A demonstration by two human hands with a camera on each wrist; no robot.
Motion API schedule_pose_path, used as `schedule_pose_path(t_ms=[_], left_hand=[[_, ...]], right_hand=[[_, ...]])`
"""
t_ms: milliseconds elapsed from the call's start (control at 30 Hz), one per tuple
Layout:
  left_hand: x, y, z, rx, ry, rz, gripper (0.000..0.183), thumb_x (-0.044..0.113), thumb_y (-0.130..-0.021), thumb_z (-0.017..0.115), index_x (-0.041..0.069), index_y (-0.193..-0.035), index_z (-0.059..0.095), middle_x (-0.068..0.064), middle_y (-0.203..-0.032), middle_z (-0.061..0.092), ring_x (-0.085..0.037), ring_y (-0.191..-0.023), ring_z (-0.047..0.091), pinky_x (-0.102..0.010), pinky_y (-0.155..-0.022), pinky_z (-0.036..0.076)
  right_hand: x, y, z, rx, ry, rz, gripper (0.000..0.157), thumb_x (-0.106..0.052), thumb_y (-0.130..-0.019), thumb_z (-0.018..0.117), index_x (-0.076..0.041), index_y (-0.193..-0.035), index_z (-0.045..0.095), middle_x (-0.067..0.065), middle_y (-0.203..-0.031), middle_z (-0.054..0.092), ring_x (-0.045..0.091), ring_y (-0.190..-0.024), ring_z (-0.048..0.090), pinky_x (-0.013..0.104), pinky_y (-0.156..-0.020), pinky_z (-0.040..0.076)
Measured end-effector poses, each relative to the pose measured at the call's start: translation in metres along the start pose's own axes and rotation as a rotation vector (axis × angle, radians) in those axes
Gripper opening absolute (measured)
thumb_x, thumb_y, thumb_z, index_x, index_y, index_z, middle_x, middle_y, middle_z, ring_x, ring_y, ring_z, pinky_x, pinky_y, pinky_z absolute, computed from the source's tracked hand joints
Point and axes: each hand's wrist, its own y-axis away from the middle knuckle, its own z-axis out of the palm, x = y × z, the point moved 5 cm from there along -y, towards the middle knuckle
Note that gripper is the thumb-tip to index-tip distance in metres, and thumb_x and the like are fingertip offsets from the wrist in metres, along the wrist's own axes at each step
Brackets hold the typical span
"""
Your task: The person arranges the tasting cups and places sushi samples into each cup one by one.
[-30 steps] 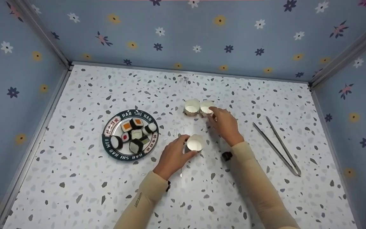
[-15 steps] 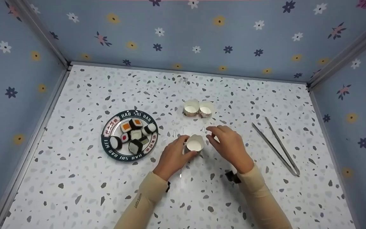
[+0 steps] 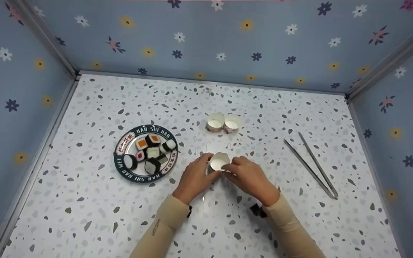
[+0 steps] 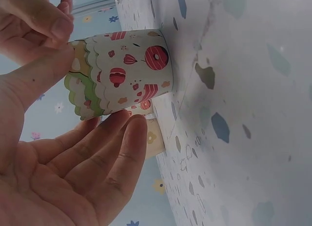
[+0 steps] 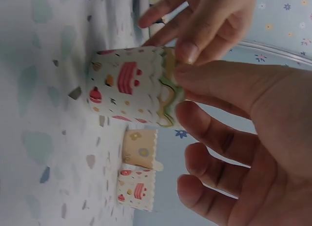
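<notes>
Standing on the speckled table is a paper cupcake cup (image 3: 221, 160) with red cake and doughnut prints. Several scalloped edges, green and orange, overlap at its rim in the left wrist view, like nested cups (image 4: 129, 70). My left hand (image 3: 194, 178) holds it from the left, thumb at the near rim and fingers around the far side. From the right, my right hand (image 3: 250, 179) pinches the rim between thumb and index finger; its other fingers (image 5: 195, 162) are bent away from the cup.
Two more paper cups, one left (image 3: 214, 124) and one right (image 3: 231, 123), stand side by side farther back. On the left, a round plate (image 3: 123, 167) carries several sushi pieces (image 3: 152, 152). Metal tongs (image 3: 310, 169) lie at the right. Flowered panels (image 3: 199, 36) enclose the table.
My right hand has left the far right cup and come down towards me to the near cup's rim, which it now pinches. The left hand has stayed on the near cup.
</notes>
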Motion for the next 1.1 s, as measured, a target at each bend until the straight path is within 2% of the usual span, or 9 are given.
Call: schedule_pose_path(t_ms=[300, 500, 667, 1000, 1100], left_hand=[[0.0, 0.002, -0.001, 0.004, 0.003, 0.003, 0.056, 0.029, -0.09, 0.076, 0.007, -0.137, 0.055, -0.013, -0.131, 0.062, -0.032, -0.117, 0.06, -0.046, -0.096, 0.048], [0.002, 0.002, -0.001, 0.003, -0.008, -0.002, 0.056, 0.029, -0.09, 0.077, 0.007, -0.137, 0.055, -0.013, -0.13, 0.062, -0.031, -0.115, 0.061, -0.046, -0.093, 0.049], [0.004, 0.002, -0.003, 0.014, 0.008, 0.017, 0.056, 0.029, -0.089, 0.078, 0.007, -0.136, 0.056, -0.011, -0.13, 0.062, -0.029, -0.117, 0.06, -0.045, -0.094, 0.049], [0.002, 0.0, -0.003, -0.009, 0.021, 0.008, 0.058, 0.033, -0.087, 0.079, 0.008, -0.135, 0.057, -0.009, -0.129, 0.063, -0.027, -0.117, 0.06, -0.043, -0.095, 0.049], [0.001, 0.001, -0.003, 0.005, 0.013, 0.02, 0.057, 0.031, -0.088, 0.079, 0.007, -0.134, 0.057, -0.01, -0.128, 0.063, -0.027, -0.116, 0.061, -0.043, -0.095, 0.049]], right_hand=[[0.0, -0.001, 0.009, -0.001, 0.001, 0.003, 0.007, -0.014, -0.089, 0.076, -0.019, -0.092, 0.078, -0.003, -0.078, 0.055, 0.015, -0.069, 0.049, 0.028, -0.056, 0.046], [0.0, -0.002, 0.01, 0.066, 0.0, -0.052, 0.01, -0.01, -0.084, 0.08, -0.019, -0.086, 0.076, -0.003, -0.076, 0.055, 0.017, -0.066, 0.046, 0.028, -0.054, 0.045], [0.0, 0.0, 0.013, 0.128, 0.006, -0.096, 0.01, -0.008, -0.084, 0.08, -0.016, -0.081, 0.073, -0.002, -0.075, 0.055, 0.019, -0.065, 0.043, 0.028, -0.052, 0.044], [0.001, 0.001, 0.011, 0.143, -0.023, -0.072, 0.007, -0.009, -0.084, 0.081, -0.013, -0.086, 0.076, -0.002, -0.08, 0.061, 0.017, -0.069, 0.048, 0.028, -0.059, 0.047], [0.001, 0.001, 0.011, 0.149, -0.039, -0.064, 0.009, -0.01, -0.082, 0.083, -0.013, -0.087, 0.076, -0.002, -0.081, 0.061, 0.017, -0.069, 0.049, 0.028, -0.06, 0.047]])
